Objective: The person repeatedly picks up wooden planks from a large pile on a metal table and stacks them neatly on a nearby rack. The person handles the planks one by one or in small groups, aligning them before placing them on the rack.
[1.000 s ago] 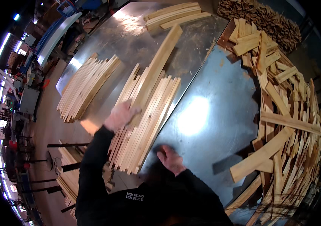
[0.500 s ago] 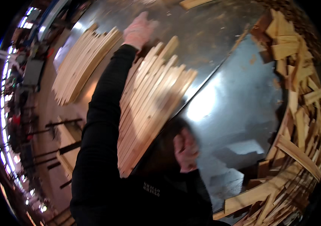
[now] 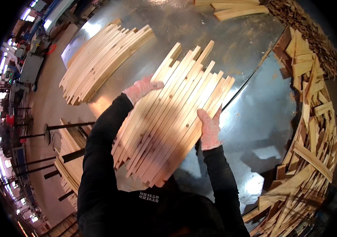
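Observation:
A wide bundle of pale wooden strips (image 3: 172, 106) lies side by side in front of me, their far ends uneven. My left hand (image 3: 141, 89), in a pinkish knit glove, clasps the bundle's left side, its thumb over the top. On the opposite side my right hand (image 3: 210, 128), gloved alike, presses against the outermost strip with its thumb on top. The undersides of both hands are hidden by the wood. Farther left on the metal table (image 3: 247, 43) rests a second bundle of strips (image 3: 101, 63).
Loose offcuts (image 3: 314, 158) pile up along the right, with a heap of dark scraps (image 3: 306, 35) beyond. A few boards (image 3: 239, 12) lie at the far edge. At the lower left, more boards (image 3: 69, 158) sit by dark metal bars (image 3: 73, 155). A seam (image 3: 251, 77) crosses the table.
My left hand has come back from beyond the strips to their left side. My right hand has moved up onto their right side. The strips now sit farther right in view.

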{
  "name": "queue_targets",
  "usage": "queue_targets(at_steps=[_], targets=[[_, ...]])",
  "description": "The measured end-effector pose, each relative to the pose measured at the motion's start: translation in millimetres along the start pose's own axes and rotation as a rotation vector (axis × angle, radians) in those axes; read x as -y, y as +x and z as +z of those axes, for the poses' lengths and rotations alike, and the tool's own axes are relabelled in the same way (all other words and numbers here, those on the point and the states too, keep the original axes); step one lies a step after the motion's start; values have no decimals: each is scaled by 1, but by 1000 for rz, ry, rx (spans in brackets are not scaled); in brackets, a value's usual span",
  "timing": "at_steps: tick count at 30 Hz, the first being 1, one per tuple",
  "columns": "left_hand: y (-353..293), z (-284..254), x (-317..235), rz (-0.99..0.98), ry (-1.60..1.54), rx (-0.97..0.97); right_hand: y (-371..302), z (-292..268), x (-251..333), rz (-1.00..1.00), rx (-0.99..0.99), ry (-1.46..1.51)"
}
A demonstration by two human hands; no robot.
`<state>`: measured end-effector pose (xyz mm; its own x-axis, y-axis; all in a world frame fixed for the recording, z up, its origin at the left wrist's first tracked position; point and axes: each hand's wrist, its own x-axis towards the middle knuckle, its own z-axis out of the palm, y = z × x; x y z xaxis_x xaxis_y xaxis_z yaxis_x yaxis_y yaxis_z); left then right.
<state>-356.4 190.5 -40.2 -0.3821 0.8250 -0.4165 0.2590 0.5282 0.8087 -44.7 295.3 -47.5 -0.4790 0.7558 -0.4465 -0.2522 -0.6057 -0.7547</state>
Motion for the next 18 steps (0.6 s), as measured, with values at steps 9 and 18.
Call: queue_targets(at_steps=[9, 18], targets=[[-75, -96, -234, 643, -811, -122, -25, 98, 219, -934, 215, -530], [-100, -87, -177, 611, -762, -226, -64, 82, 201, -465, 360, -117]])
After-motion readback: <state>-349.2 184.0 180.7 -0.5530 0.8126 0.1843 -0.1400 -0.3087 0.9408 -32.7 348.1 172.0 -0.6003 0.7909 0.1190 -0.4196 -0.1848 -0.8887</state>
